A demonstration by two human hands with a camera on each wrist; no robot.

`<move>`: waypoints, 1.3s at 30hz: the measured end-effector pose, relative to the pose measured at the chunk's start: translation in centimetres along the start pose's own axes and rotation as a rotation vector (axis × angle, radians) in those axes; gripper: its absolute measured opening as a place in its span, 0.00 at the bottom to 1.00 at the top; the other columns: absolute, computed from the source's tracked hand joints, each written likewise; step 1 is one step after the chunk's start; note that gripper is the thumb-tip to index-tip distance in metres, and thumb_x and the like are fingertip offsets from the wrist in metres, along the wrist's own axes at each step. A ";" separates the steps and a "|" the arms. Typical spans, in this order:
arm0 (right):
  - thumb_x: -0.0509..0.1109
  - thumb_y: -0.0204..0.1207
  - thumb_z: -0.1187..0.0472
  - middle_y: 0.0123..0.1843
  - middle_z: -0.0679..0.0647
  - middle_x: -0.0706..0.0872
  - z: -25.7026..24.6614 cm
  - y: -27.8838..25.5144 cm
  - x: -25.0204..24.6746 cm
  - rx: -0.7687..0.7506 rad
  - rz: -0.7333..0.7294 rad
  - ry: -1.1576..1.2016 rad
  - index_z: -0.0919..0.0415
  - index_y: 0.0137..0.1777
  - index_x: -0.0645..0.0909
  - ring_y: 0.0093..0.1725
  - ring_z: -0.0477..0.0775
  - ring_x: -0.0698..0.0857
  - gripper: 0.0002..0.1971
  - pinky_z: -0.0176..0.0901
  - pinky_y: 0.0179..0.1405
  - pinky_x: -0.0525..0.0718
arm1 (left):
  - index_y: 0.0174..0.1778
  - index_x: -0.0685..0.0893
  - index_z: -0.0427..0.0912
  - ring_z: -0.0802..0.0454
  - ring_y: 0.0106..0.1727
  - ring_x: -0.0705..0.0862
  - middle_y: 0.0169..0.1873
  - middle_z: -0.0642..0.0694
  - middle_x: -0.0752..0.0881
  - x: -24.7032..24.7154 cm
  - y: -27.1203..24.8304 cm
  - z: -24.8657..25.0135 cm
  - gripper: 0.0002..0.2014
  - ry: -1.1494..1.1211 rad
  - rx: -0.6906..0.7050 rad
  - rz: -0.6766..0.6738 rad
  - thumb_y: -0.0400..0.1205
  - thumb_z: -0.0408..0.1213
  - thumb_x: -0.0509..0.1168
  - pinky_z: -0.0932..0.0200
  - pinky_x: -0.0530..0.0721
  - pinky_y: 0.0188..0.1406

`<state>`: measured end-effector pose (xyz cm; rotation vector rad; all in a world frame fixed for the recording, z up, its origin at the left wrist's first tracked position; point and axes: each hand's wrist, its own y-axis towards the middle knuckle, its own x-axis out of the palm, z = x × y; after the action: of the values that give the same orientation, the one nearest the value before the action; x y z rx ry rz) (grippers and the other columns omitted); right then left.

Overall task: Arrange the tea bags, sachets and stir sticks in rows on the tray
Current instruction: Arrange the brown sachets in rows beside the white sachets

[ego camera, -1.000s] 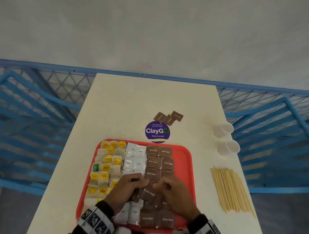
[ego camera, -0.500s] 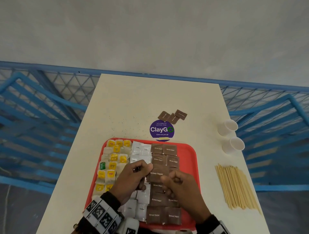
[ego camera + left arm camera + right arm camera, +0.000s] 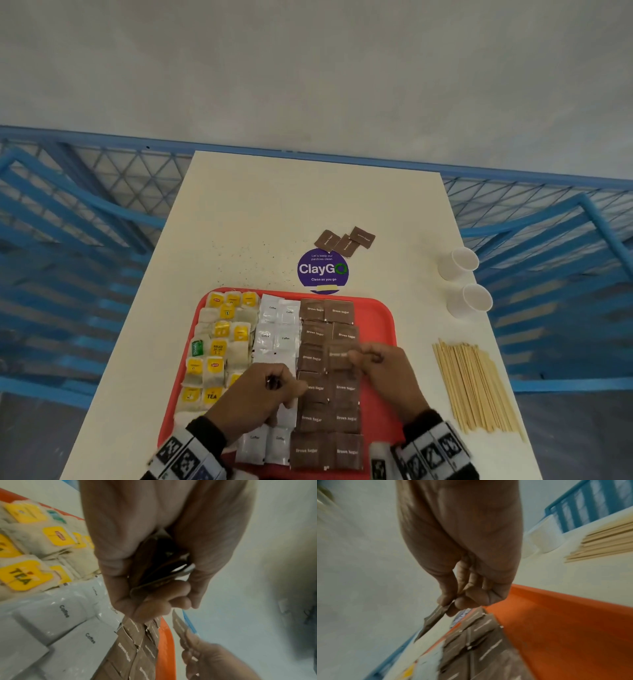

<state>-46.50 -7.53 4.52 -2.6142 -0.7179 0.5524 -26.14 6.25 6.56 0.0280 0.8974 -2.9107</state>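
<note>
A red tray (image 3: 380,315) holds yellow-tagged tea bags (image 3: 219,346) on the left, white coffee sachets (image 3: 277,329) in the middle and brown sugar sachets (image 3: 325,387) on the right, in rows. My left hand (image 3: 270,390) grips a small stack of brown sachets (image 3: 159,574) over the white and brown rows. My right hand (image 3: 373,363) pinches a single brown sugar sachet (image 3: 337,356) by its edge (image 3: 435,616), held above the brown rows. Stir sticks (image 3: 476,387) lie in a bundle on the table to the right of the tray.
Three brown sachets (image 3: 346,240) lie on the white table (image 3: 308,205) beyond a purple round sticker (image 3: 323,270). Two white paper cups (image 3: 462,263) stand at the right edge. Blue railings surround the table on both sides.
My hands have parted: the right one has lifted a single brown sachet away and farther up the tray, while the left keeps the stack. The head view has shifted slightly.
</note>
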 end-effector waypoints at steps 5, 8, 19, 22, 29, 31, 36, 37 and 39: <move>0.77 0.75 0.64 0.31 0.46 0.89 1.9 5.9 -1.0 0.096 0.150 -0.061 0.59 0.34 0.89 0.31 0.41 0.84 0.08 0.28 0.31 0.78 | 0.39 0.83 0.34 0.51 0.24 0.75 0.32 0.40 0.83 -1.2 -0.6 -0.1 0.13 -0.299 -0.091 0.083 0.78 0.41 0.74 0.54 0.80 0.31; 0.80 0.72 0.61 0.31 0.47 0.89 3.0 7.7 -0.1 0.163 0.168 -0.090 0.63 0.35 0.89 0.33 0.44 0.85 0.08 0.33 0.35 0.81 | 0.43 0.86 0.34 0.47 0.25 0.79 0.34 0.35 0.82 -1.7 -0.7 -0.1 0.08 -0.538 -0.095 0.046 0.75 0.34 0.76 0.54 0.83 0.30; 0.76 0.76 0.53 0.33 0.46 0.84 0.0 3.8 0.8 -0.011 0.321 -0.265 0.58 0.35 0.80 0.36 0.47 0.81 0.12 0.30 0.31 0.72 | 0.74 0.79 0.37 0.27 0.69 0.82 0.70 0.27 0.81 -2.6 -1.1 0.7 0.42 -0.998 -0.027 -0.150 0.60 0.15 0.73 0.25 0.83 0.59; 0.76 0.76 0.51 0.35 0.50 0.89 -3.6 0.4 1.4 -0.147 0.125 -0.169 0.55 0.39 0.85 0.35 0.42 0.84 0.09 0.29 0.36 0.79 | 0.76 0.77 0.41 0.27 0.70 0.81 0.71 0.28 0.80 -2.4 -1.4 0.9 0.42 -0.953 -0.030 -0.215 0.65 0.18 0.80 0.25 0.82 0.61; 0.79 0.73 0.53 0.39 0.44 0.92 -8.4 -3.7 3.8 -0.289 -0.141 -0.167 0.51 0.41 0.91 0.39 0.42 0.88 0.04 0.34 0.42 0.85 | 0.62 0.84 0.34 0.31 0.52 0.90 0.52 0.31 0.90 -0.7 -2.1 3.1 0.14 -0.414 0.011 -0.093 0.80 0.29 0.72 0.43 0.93 0.42; 0.79 0.73 0.55 0.38 0.45 0.92 -8.2 -3.6 3.4 -0.256 -0.110 -0.129 0.50 0.37 0.92 0.39 0.45 0.89 0.04 0.42 0.44 0.88 | 0.55 0.86 0.33 0.37 0.42 0.92 0.44 0.32 0.91 -0.7 -2.3 3.5 0.11 -0.239 0.042 -0.034 0.80 0.34 0.73 0.48 0.92 0.35; 0.82 0.69 0.52 0.32 0.49 0.90 -7.4 -3.7 3.5 -0.194 -0.037 -0.053 0.57 0.32 0.88 0.32 0.44 0.83 0.11 0.45 0.37 0.83 | 0.46 0.84 0.27 0.40 0.33 0.90 0.35 0.30 0.89 -1.0 -2.3 3.2 0.12 -0.068 0.089 0.059 0.80 0.35 0.74 0.52 0.88 0.29; 0.82 0.68 0.50 0.31 0.49 0.88 -7.4 -3.9 3.7 -0.192 -0.021 -0.053 0.59 0.33 0.87 0.31 0.43 0.82 0.13 0.41 0.36 0.82 | 0.46 0.84 0.28 0.40 0.32 0.90 0.34 0.32 0.89 -1.0 -2.3 3.2 0.11 -0.066 0.094 0.073 0.80 0.34 0.74 0.52 0.88 0.29; 0.83 0.68 0.50 0.37 0.46 0.90 -7.4 -4.1 4.0 -0.204 -0.075 -0.063 0.56 0.38 0.88 0.36 0.41 0.86 0.10 0.37 0.40 0.84 | 0.47 0.85 0.32 0.40 0.32 0.90 0.35 0.34 0.90 -0.9 -2.4 3.2 0.07 -0.066 0.110 0.082 0.81 0.33 0.73 0.52 0.88 0.29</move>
<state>-41.56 -3.84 11.62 -2.7529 -0.9333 0.5685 -25.45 6.51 10.66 -0.0228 0.7078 -2.8633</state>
